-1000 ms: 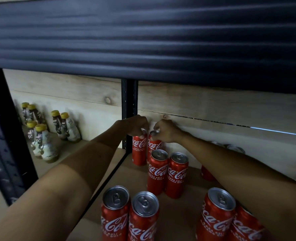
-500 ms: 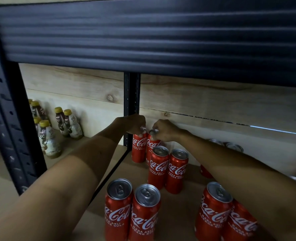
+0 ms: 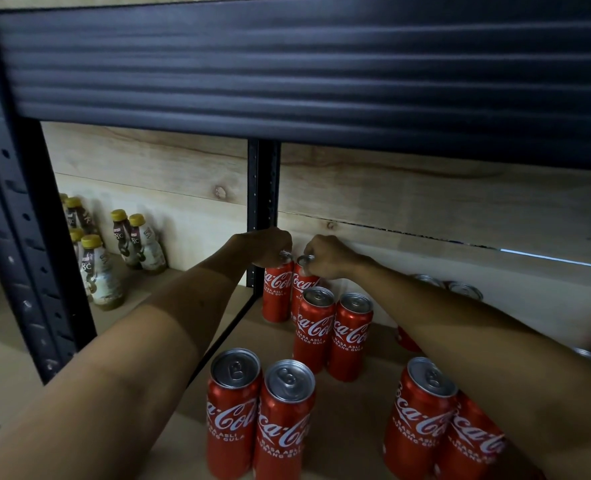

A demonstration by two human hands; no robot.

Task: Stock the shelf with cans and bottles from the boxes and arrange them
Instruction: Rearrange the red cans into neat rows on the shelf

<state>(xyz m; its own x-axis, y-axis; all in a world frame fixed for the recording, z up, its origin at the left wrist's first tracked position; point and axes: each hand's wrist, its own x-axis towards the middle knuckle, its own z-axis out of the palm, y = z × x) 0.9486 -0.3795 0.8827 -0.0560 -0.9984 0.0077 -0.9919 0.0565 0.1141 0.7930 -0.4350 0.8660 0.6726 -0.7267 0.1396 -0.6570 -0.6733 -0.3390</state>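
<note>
pale wooden boards back a dark metal shelf [image 3: 339,344], whose ribbed upper beam [image 3: 304,71] fills the top of the view and whose perforated upright [image 3: 27,237] stands at the left, with a thinner post [image 3: 263,202] at the middle rear. on the wooden shelf board stand slim red coca-cola cans with silver tops, all upright and paired: a front pair [image 3: 259,417] nearest the camera, a middle pair [image 3: 332,334] behind it, a right pair [image 3: 443,431] partly hidden under the right forearm, and further cans [image 3: 460,291] at the back right. in the left bay, small bottles [image 3: 138,244] with yellow caps stand in a loose cluster near the rear wall. against the back wall, just right of the post, two cans touch side by side: the left rear can [image 3: 277,292] and the right rear can [image 3: 302,282]. compared with half a second ago, both hands remain on these same tops and the cans have not shifted; only the view has tilted slightly. both bare arms reach forward, forearms converging. the left hand [image 3: 270,245] has its fingers curled down over the rim of the left rear can, clamped on it; the right hand [image 3: 325,252] has its fingers curled round the top of the right rear can likewise.
</note>
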